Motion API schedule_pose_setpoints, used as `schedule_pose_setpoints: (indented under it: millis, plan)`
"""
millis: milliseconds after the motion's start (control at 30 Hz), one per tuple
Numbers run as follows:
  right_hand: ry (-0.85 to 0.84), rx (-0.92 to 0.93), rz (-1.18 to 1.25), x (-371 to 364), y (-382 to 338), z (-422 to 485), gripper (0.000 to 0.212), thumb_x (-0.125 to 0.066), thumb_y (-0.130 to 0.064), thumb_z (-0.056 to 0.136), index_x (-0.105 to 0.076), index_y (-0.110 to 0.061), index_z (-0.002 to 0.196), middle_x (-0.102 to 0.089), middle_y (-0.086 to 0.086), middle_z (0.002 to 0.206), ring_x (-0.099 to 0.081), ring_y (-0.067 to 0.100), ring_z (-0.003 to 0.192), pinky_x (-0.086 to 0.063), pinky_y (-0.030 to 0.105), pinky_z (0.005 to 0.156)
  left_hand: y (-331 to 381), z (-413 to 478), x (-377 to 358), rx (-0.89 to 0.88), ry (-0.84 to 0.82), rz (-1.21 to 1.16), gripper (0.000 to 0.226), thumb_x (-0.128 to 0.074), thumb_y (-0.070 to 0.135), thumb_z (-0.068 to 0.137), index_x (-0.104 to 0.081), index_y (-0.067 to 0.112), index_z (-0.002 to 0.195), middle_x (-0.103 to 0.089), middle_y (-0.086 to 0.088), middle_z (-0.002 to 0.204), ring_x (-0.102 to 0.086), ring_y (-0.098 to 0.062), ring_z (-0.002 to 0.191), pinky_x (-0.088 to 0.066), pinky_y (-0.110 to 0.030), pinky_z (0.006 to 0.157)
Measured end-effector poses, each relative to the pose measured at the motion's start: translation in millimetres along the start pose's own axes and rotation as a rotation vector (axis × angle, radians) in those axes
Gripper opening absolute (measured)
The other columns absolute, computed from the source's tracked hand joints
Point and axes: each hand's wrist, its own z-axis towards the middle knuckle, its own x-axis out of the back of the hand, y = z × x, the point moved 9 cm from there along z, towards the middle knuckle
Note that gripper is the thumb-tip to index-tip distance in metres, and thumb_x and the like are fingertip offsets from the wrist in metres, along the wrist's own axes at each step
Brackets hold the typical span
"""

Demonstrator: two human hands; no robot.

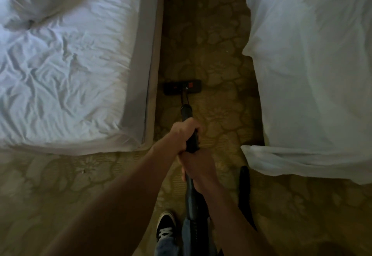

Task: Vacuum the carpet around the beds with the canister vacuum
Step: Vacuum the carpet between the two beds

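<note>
I hold the long black vacuum stick [186,110] with both hands. My left hand [186,134] is farther out, and its fingers curl tight round the black grip. My right hand [198,168] is nearer to me, just behind the left one, and it wraps round the stick too.

The stick points straight away from me, from near to far, into the gap between the two beds. At its far end the flat black floor head [182,87] sits on the tan flowery carpet [211,44]. The head lies sideways, across the gap. Its left end is close beside the left bed with the crinkly white sheet [60,64]. Its right end is well apart from the right bed with the smooth white cover [312,74].

I think the next push goes straight ahead, deeper into the gap. My left hand is nearer the head, so it should steer. The white cover hangs low on the right and could get sucked in if I go too close.

A tiny white speck [227,50] lies farther up the gap. Another small bit [83,171] lies on the carpet near the foot of the left bed. The dark hose [191,201] runs back past my black and white shoe [166,227]. A dark shape [244,185] is on the floor to the right, and I cannot tell what it is. The canister is out of sight.
</note>
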Motion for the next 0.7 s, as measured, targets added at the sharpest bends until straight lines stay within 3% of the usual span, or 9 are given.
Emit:
schedule_pose_setpoints:
  millis: [267, 400, 600, 700]
  plan:
    - [0.03, 0.085, -0.146, -48, -10, -3, 0.021, -0.066, -0.029, 0.088, -0.066, -0.012, 0.076, -0.065, 0.005, 0.056, -0.062, 0.023, 0.047, -0.048, 0.031, 0.051, -11, 15, 57, -0.067, -0.004, -0.038, 0.021, -0.059, -0.001, 0.078, -0.057, 0.006, 0.059, -0.055, -0.01, 0.059, -0.052, -0.021, 0.047, -0.046, -0.028, 0.049]
    - [0.059, 0.043, -0.212, -38, 14, -11, 0.022, -0.066, -0.03, 0.087, -0.067, -0.011, 0.075, -0.062, 0.003, 0.052, -0.058, 0.019, 0.041, -0.046, 0.027, 0.048, -33, 3, 46, -0.045, -0.032, -0.087, 0.015, -0.06, -0.001, 0.078, -0.055, 0.006, 0.066, -0.055, -0.01, 0.063, -0.052, -0.022, 0.051, -0.046, -0.03, 0.052]
    - [0.062, -0.069, -0.193, -21, 82, -45, 0.016, -0.065, -0.021, 0.078, -0.067, -0.006, 0.075, -0.063, 0.008, 0.053, -0.061, 0.025, 0.046, -0.05, 0.036, 0.053, -99, -29, 21, 0.073, -0.057, -0.115, 0.008, -0.059, -0.002, 0.086, -0.055, 0.004, 0.083, -0.053, -0.009, 0.064, -0.051, -0.022, 0.054, -0.047, -0.031, 0.051]
    - [0.084, -0.098, -0.227, -5, 114, -63, 0.018, -0.064, -0.019, 0.083, -0.063, -0.007, 0.069, -0.06, 0.006, 0.049, -0.057, 0.021, 0.04, -0.046, 0.031, 0.049, -131, -45, 5, 0.101, -0.059, -0.141, 0.011, -0.06, -0.005, 0.082, -0.055, 0.002, 0.09, -0.053, -0.009, 0.065, -0.052, -0.022, 0.055, -0.048, -0.031, 0.051]
